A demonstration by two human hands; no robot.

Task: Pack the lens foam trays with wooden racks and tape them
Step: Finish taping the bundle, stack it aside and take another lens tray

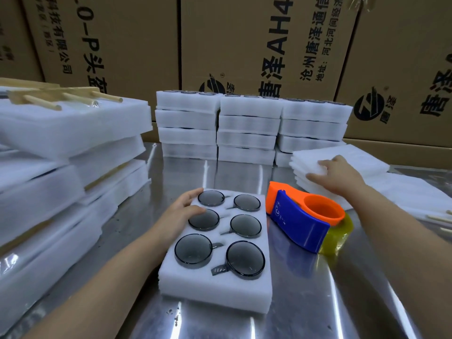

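A wall of brown printed cardboard cartons (pixel 244 45) fills the top of the frame, and a shiny steel table (pixel 318 302) is spread across the lower half. Down the left edge, tall piles of wrapped white foam (pixel 49 192) are seen, with pale wooden racks (pixel 63 99) laid on top at the upper left. At centre back, three columns of filled foam trays are stacked (pixel 249 128). At the right, a pile of flat foam sheets (pixel 362 155) is set. In the lower centre lies the open lens foam tray (pixel 215 282), its long axis running from the bottom of the frame toward the top, with six dark round lenses (pixel 245 259) seated in two columns. An orange and blue tape dispenser (pixel 303 221) is placed just right of the tray, between it and the sheets. The left hand (pixel 182 211) is rested on the tray's upper left corner, fingers nearly straight, nothing held. The right hand (pixel 340 177) is laid on the near left corner of the sheet pile with the fingers spread; whether a sheet is pinched cannot be told. The sheets lie up and to the right of the tray, so the right hand is judged the nearer, and any sheet would have to be carried down and left over the dispenser.
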